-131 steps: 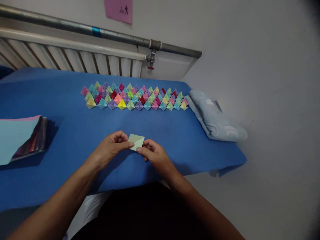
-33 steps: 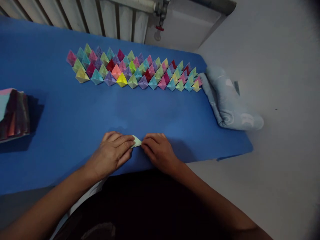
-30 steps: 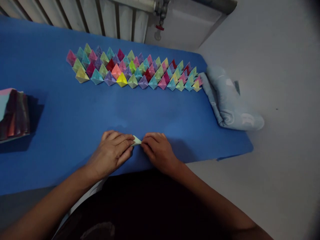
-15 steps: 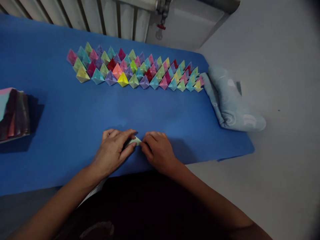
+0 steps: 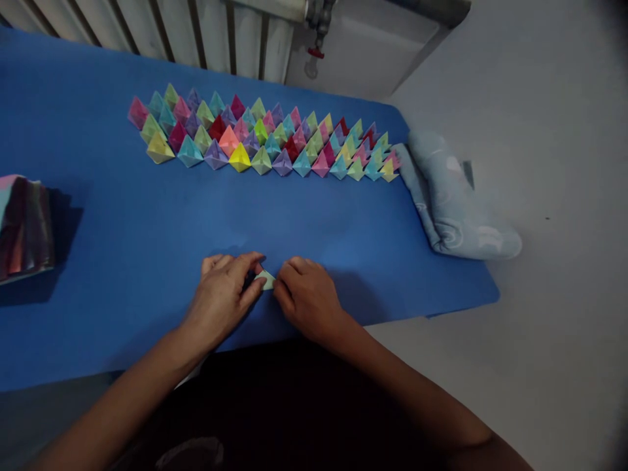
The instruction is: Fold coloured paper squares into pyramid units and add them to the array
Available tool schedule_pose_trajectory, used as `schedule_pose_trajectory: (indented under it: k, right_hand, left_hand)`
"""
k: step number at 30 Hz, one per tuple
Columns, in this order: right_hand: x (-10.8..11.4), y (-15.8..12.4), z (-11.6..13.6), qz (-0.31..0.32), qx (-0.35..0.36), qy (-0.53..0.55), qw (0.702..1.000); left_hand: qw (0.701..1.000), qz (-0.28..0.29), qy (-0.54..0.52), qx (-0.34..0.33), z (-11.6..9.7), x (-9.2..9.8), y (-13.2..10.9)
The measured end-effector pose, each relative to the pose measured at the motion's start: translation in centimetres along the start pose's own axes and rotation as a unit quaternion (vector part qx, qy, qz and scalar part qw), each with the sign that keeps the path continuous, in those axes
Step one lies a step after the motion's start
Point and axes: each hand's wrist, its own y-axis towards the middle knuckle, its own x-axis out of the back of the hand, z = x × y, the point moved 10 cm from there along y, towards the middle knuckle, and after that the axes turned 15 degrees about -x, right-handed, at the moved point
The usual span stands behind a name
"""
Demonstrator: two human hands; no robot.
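A small piece of folded pale green paper (image 5: pixel 266 280) lies low over the blue table, between my two hands. My left hand (image 5: pixel 220 291) grips its left side between thumb and fingers. At the paper's right end, my right hand (image 5: pixel 307 291) pinches the tip with curled fingers. Parts of the paper are hidden under the fingertips. Beyond the hands stand several rows of folded paper boats (image 5: pixel 261 160) in pink, blue, green, yellow, purple and red.
The blue table (image 5: pixel 161 216) carries a stack of coloured paper (image 5: pixel 27 229) at the left edge. A folded grey-blue cloth (image 5: pixel 456 203) rests at the right end against the wall. Behind the table is a white radiator (image 5: pixel 213 39) with a red-handled valve (image 5: pixel 316 52).
The fingers have shifted slightly on the folded paper, and a bit more of its face shows between them. The view has moved a little; the boats stay put.
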Motion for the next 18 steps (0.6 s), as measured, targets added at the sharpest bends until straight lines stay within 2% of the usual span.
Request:
schedule_pose_trajectory:
  k: [9, 18]
  right_hand:
    - [-0.18, 0.31, 0.09, 0.009, -0.013, -0.020, 1.000]
    - [-0.60, 0.78, 0.21, 0.036, -0.033, -0.050, 0.998]
  left_hand:
    - [1.000, -0.009, 0.003, 0.017, 0.33, 0.01, -0.17]
    - [1.000, -0.018, 0.016, -0.003, 0.12, 0.13, -0.09]
